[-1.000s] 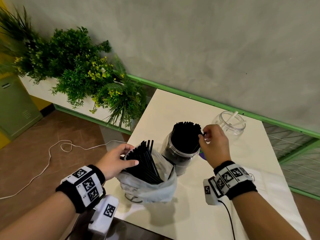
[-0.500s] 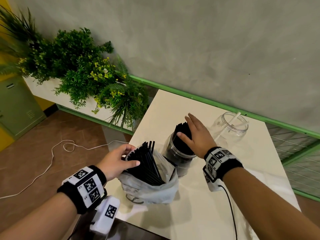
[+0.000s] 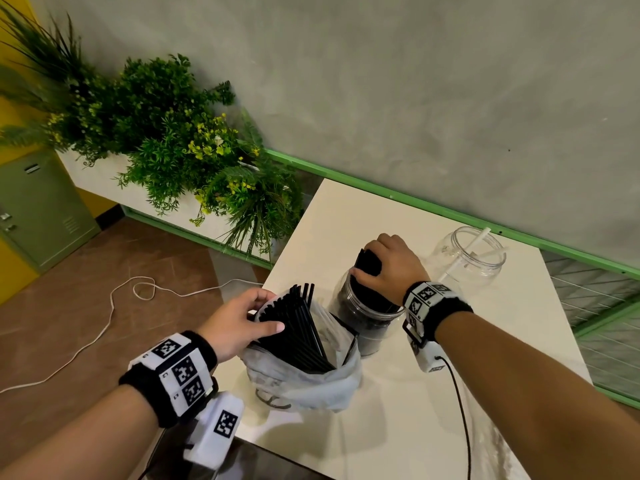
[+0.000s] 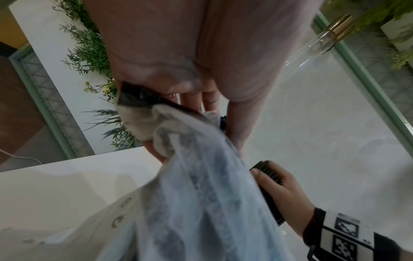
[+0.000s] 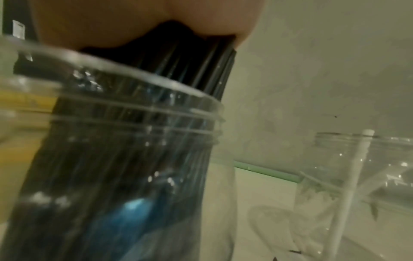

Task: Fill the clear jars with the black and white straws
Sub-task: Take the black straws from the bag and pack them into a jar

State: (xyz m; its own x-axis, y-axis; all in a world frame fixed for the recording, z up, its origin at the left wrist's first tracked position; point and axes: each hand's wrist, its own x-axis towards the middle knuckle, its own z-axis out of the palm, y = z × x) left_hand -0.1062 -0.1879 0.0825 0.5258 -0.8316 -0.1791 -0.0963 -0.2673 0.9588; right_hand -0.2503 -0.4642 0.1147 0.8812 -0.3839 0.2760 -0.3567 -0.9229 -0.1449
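Right hand [image 3: 391,268] curls over black straw bundle [image 3: 369,263] standing upright in near clear jar [image 3: 363,317]. Left hand [image 3: 239,320] grips remaining black straws [image 3: 298,327] in plastic bag [image 3: 311,382], leaning toward that jar, just beside. Far jar [image 3: 474,258] holds white straws [image 3: 479,242].

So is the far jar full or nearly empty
Nearly empty: the far jar holds only a couple of white straws.

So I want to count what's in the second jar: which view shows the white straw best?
The right wrist view: the white straw runs nearly full length up the inside of the clear jar to its rim, close and unobstructed. The head view shows it smaller and farther off; the left wrist view shows no straw.
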